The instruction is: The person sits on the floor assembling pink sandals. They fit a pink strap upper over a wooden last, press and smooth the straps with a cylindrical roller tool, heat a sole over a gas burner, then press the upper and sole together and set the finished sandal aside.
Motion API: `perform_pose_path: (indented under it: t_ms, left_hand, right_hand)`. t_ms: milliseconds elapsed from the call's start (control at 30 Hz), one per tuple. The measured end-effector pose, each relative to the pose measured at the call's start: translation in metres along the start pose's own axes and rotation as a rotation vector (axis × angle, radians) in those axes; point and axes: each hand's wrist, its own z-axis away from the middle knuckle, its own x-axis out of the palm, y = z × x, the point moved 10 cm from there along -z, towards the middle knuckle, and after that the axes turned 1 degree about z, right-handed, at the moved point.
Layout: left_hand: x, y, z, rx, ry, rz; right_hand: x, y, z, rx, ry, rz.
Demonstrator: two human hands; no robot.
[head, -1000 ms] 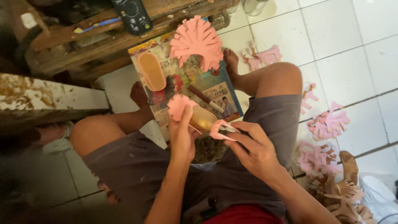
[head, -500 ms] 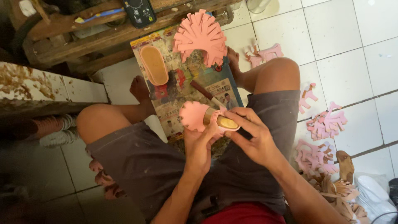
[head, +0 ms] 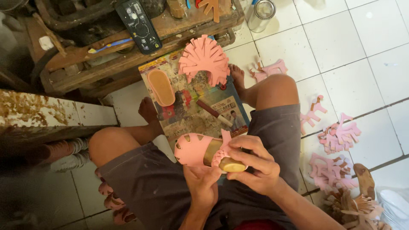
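Observation:
Over my lap I hold a small pink sandal upper [head: 194,149] stretched on a tan wooden shoe last [head: 232,165]. My left hand [head: 202,183] grips it from below. My right hand [head: 251,164] wraps over the heel end and presses the pink flaps against the last. On the printed cardboard sheet [head: 194,108] between my legs lie a tan insole [head: 161,87], a fan of pink cut strips [head: 204,59] and a brown-handled tool [head: 214,113].
A low wooden bench [head: 128,47] with a black remote-like device [head: 138,25] stands ahead. A metal can [head: 260,15] sits on the white tiles. Pink cut pieces [head: 338,136] and tan pieces [head: 362,200] lie at my right. A stained slab [head: 47,113] is at left.
The sandal on its last has been turned so its pink side faces up, and my right hand now covers the heel end. The view has shifted a little.

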Motion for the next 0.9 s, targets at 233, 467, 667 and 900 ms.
perform_pose_path:
  t_ms: [233,467,667,900]
  left_hand:
    - [0.013,0.006,0.003,-0.062,0.039,0.03]
    - [0.019,0.014,0.002,-0.083,0.096,-0.027]
    - [0.007,-0.001,0.007,-0.177,0.195,-0.028]
    - [0.022,0.02,0.003,-0.067,0.042,-0.009]
  right_hand:
    - [0.002,-0.007,-0.001,0.0,0.016,0.034]
    - [0.008,0.007,0.003,0.17,0.006,-0.156]
    - [0.011,0.03,0.018,0.281,0.05,-0.074]
    - [0.012,0.009,0.013,0.096,-0.002,-0.086]
